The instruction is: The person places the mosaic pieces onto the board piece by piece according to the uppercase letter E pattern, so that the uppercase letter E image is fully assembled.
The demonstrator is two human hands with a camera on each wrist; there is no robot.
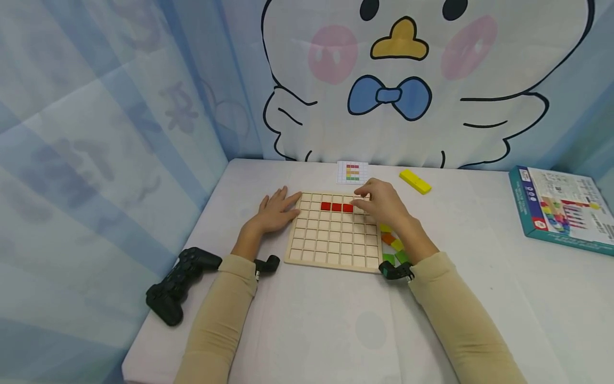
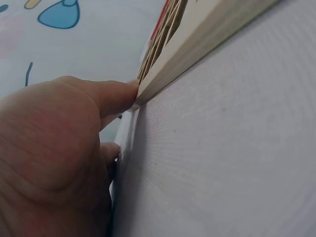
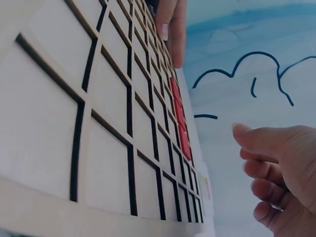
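A wooden grid board (image 1: 336, 230) lies flat on the table, with three red tiles (image 1: 337, 207) side by side in an upper row. My left hand (image 1: 277, 212) rests at its upper left corner, fingers spread; in the left wrist view the thumb (image 2: 118, 96) touches the board's edge. Over the board's upper right part, my right hand (image 1: 381, 202) hovers near the rightmost red tile, thumb apart from the forefinger. The right wrist view shows that hand's fingers (image 3: 264, 170) loosely bent with nothing between them. Loose green, orange and yellow tiles (image 1: 389, 238) lie beside the board, partly hidden by the right forearm.
Behind the board is a small card (image 1: 353, 173) with a coloured tile pattern. A yellow block (image 1: 415, 181) lies to its right. A flat teal-edged box (image 1: 566, 208) sits at the far right, and a black game controller (image 1: 179, 285) at the left table edge.
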